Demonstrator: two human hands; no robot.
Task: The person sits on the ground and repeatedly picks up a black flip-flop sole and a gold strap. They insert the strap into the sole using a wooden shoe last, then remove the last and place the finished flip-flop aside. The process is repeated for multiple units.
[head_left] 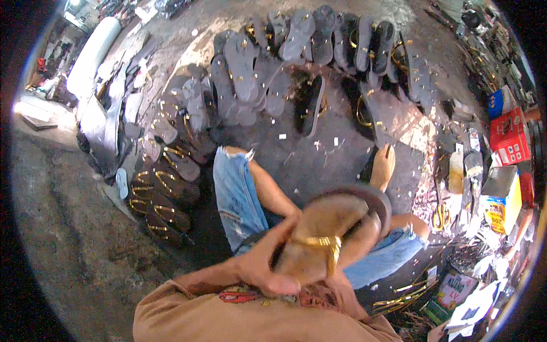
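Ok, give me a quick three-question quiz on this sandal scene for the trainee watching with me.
1. True or false: the brown sandal with the gold strap is lying flat on the floor.
2. Which hand grips the sandal at its near end? A) left hand B) right hand C) neither
3. Fill in: the dark soles across the top of the view are laid out in a ____ around the seated person.

Key
1. False: it is held up in both hands above the lap.
2. A
3. Curved row (arc); more gold-strapped sandals lie on the left.
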